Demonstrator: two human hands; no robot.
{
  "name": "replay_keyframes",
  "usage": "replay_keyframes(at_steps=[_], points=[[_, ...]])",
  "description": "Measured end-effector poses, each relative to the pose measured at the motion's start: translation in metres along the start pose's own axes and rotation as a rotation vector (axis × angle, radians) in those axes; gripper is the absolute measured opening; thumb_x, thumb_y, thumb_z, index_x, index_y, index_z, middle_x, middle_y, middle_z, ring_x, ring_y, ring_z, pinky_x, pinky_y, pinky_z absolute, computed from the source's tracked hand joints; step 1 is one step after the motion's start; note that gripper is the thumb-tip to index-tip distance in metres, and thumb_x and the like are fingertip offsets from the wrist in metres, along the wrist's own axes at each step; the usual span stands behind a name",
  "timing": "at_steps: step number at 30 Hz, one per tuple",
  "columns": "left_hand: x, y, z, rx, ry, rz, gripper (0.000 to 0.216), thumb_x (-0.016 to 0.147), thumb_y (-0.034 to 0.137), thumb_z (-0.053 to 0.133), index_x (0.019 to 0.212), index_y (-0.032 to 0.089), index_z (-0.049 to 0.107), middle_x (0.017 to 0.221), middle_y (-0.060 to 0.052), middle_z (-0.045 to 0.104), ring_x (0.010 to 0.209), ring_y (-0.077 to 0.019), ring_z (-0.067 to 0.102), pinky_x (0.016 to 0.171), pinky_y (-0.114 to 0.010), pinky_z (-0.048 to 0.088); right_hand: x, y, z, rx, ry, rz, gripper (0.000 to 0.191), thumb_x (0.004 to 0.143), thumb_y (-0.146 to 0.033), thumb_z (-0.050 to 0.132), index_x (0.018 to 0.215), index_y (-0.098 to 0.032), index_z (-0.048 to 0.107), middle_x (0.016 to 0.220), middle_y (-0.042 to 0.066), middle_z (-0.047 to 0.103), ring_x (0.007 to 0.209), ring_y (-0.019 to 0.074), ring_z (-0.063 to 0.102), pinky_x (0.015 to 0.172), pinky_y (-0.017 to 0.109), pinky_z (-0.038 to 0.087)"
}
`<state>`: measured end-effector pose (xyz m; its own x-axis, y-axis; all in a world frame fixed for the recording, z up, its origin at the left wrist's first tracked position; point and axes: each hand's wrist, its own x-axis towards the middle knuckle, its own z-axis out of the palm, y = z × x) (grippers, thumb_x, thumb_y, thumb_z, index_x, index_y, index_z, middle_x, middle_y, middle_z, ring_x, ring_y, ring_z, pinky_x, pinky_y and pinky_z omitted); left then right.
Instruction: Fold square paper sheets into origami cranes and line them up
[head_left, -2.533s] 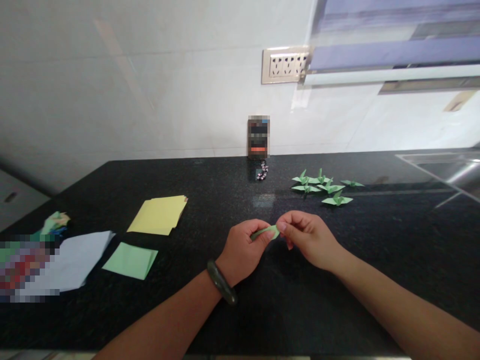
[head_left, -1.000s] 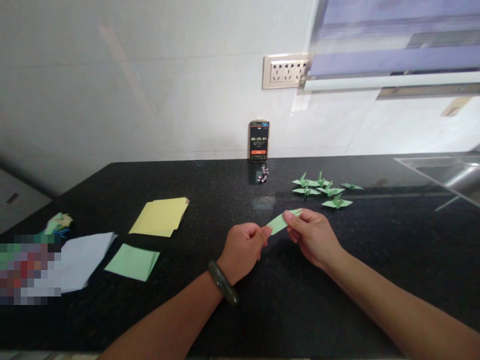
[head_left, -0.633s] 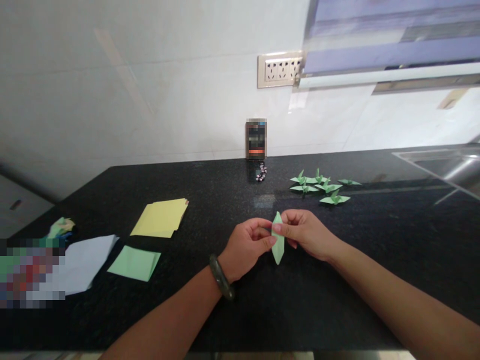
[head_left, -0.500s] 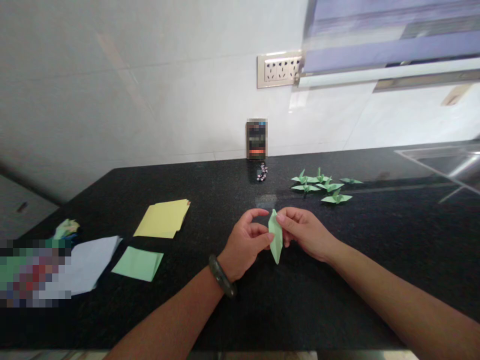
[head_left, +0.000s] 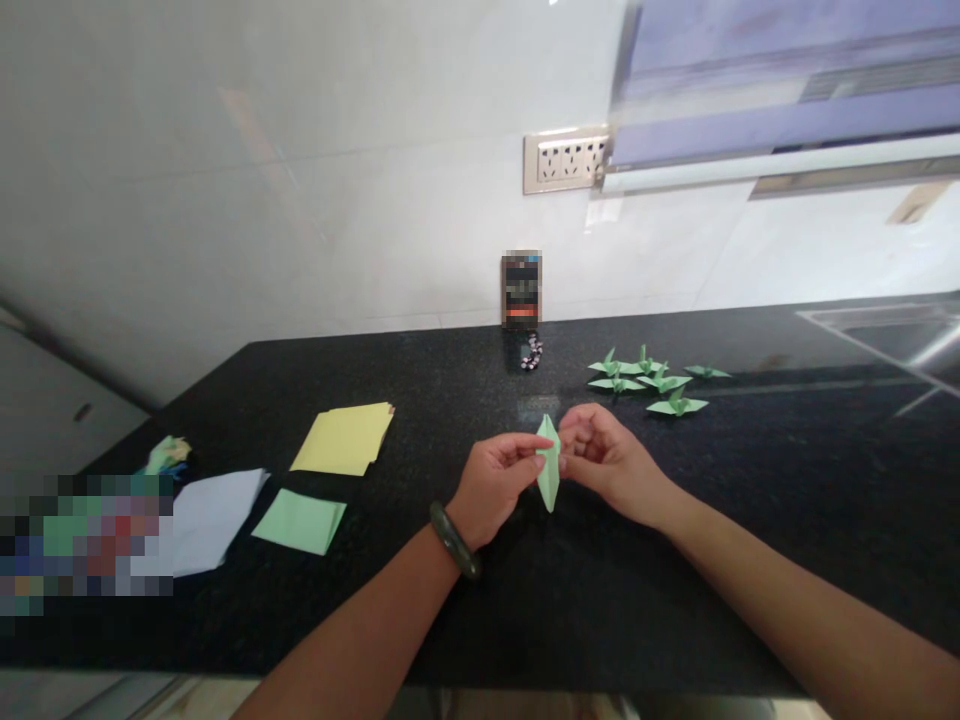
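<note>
A narrow, diamond-shaped piece of folded green paper (head_left: 549,490) stands nearly upright above the counter. My left hand (head_left: 499,485) pinches its left side, with the thumb in front and the fingers across its upper part. At the paper's right edge is my right hand (head_left: 607,465), fingers curled and thumb tip against the edge. Part of the right fingers is hidden behind the paper. Several green paper cranes (head_left: 677,405) sit on the counter beyond my right hand. A stack of green paper (head_left: 300,522) lies left of my left hand.
The black counter (head_left: 480,630) runs along a tiled wall. Yellow sheets (head_left: 341,440) and white sheets (head_left: 217,520) lie at the left, beside a blurred-out item. A phone-like device (head_left: 521,290) leans on the wall behind a beaded strand (head_left: 532,352). A metal-rimmed fixture (head_left: 862,320) is at the right.
My left index finger has come down onto the folded paper. My right hand has shifted from the paper's top to lower on its right edge. The camera view has moved slightly.
</note>
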<state>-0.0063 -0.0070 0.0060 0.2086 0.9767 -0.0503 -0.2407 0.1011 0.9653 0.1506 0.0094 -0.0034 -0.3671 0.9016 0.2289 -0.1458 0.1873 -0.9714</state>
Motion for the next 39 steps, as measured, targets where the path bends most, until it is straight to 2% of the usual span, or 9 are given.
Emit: replay_keyframes(at_steps=[2,4,7,13,19,25,29,36,39], points=[[-0.001,0.002,0.0,0.003,0.02,-0.027,0.015,0.065,0.018,0.064,0.079,0.012,0.068,0.068,-0.003,0.068,0.06,-0.012,0.061,0.065,-0.027,0.049,0.0,-0.003,-0.003,-0.246,-0.039,-0.055,0.008,0.075,-0.021,0.061,0.081,-0.019,0.058,0.073,0.0,0.056,0.064,0.0103,0.053,0.06,0.024,0.043],[-0.001,0.003,-0.001,-0.01,0.02,-0.061,0.016,0.067,0.018,0.06,0.079,0.012,0.069,0.069,-0.004,0.069,0.064,-0.0141,0.063,0.069,-0.03,0.051,0.0,-0.007,-0.007,-0.428,-0.092,-0.125,0.008,0.077,-0.02,0.057,0.083,-0.019,0.063,0.079,0.002,0.057,0.072,0.0128,0.055,0.066,0.027,0.044],[-0.001,0.005,-0.001,0.009,0.02,-0.095,0.019,0.069,0.017,0.057,0.081,0.011,0.069,0.068,-0.005,0.068,0.067,-0.0159,0.064,0.072,-0.033,0.051,0.003,-0.011,-0.011,-0.502,-0.161,-0.176,0.013,0.078,-0.019,0.056,0.085,-0.021,0.067,0.083,0.004,0.058,0.074,0.0136,0.057,0.067,0.027,0.045],[0.009,0.019,0.003,0.069,0.03,-0.05,0.018,0.067,0.016,0.058,0.079,0.012,0.07,0.07,-0.005,0.069,0.067,-0.0156,0.064,0.074,-0.032,0.051,0.015,-0.017,-0.017,-0.441,-0.105,-0.173,0.011,0.078,-0.022,0.059,0.083,-0.021,0.069,0.087,0.005,0.061,0.08,0.0149,0.059,0.073,0.028,0.046],[0.024,0.025,0.0,0.13,0.035,0.022,0.022,0.067,0.02,0.059,0.085,0.012,0.071,0.074,-0.006,0.07,0.071,-0.0163,0.064,0.075,-0.031,0.049,0.031,-0.02,-0.012,-0.433,-0.002,-0.132,0.015,0.079,-0.028,0.056,0.073,-0.018,0.066,0.079,0.004,0.063,0.078,0.0163,0.058,0.074,0.029,0.045],[0.024,0.018,-0.004,0.181,-0.024,0.069,0.028,0.07,0.026,0.062,0.093,0.012,0.069,0.077,-0.006,0.07,0.069,-0.0156,0.062,0.069,-0.028,0.048,0.027,-0.011,0.0,-0.37,0.145,0.023,0.021,0.077,-0.034,0.056,0.072,-0.015,0.062,0.063,0.001,0.058,0.057,0.0127,0.052,0.056,0.025,0.042],[0.019,0.016,-0.006,0.185,-0.073,0.096,0.03,0.069,0.028,0.065,0.094,0.012,0.069,0.075,-0.006,0.069,0.067,-0.0151,0.06,0.066,-0.026,0.046,0.021,-0.009,0.007,-0.358,0.189,0.047,0.022,0.076,-0.036,0.057,0.07,-0.015,0.061,0.062,0.001,0.058,0.057,0.0122,0.051,0.055,0.024,0.042],[0.017,0.016,-0.011,0.332,0.116,0.138,0.021,0.071,0.032,0.062,0.076,0.013,0.071,0.063,-0.004,0.067,0.058,-0.014,0.057,0.057,-0.025,0.046,0.016,-0.012,0.012,-0.242,0.109,0.058,0.019,0.078,-0.035,0.056,0.077,-0.017,0.062,0.072,0.003,0.064,0.066,0.0152,0.057,0.064,0.028,0.046],[0.016,0.016,-0.012,0.366,0.132,0.173,0.019,0.073,0.031,0.061,0.073,0.014,0.069,0.061,-0.002,0.065,0.057,-0.0125,0.056,0.055,-0.023,0.044,0.015,-0.013,0.012,-0.228,0.133,0.072,0.016,0.075,-0.034,0.06,0.077,-0.018,0.061,0.071,0.002,0.063,0.066,0.0157,0.058,0.064,0.028,0.047]])
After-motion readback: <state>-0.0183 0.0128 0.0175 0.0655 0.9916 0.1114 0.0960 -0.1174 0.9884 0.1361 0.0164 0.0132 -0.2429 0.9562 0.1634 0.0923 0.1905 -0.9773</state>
